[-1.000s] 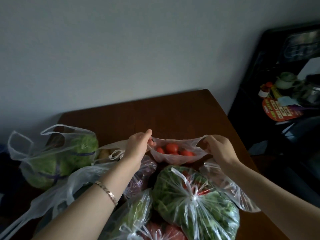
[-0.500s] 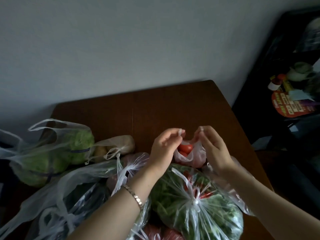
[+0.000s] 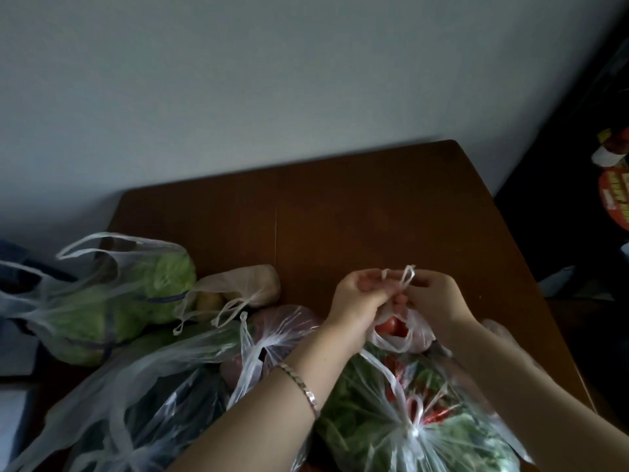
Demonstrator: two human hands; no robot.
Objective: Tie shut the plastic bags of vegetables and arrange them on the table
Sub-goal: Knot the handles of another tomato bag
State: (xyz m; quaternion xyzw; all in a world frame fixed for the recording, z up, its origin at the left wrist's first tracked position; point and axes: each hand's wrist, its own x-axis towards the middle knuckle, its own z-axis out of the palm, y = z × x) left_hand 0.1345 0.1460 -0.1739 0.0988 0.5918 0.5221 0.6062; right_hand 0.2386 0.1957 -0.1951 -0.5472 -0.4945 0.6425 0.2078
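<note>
2 loose-handled bags, cabbage [image 3: 112, 301] and potatoes [image 3: 235, 294], lay untied at the table's [image 3: 340, 212] left; left hand [image 3: 357, 301] and right hand [image 3: 439, 298] pinched the tomato bag's [image 3: 401, 330] crossed handles above it, likely knotting them shut.
</note>
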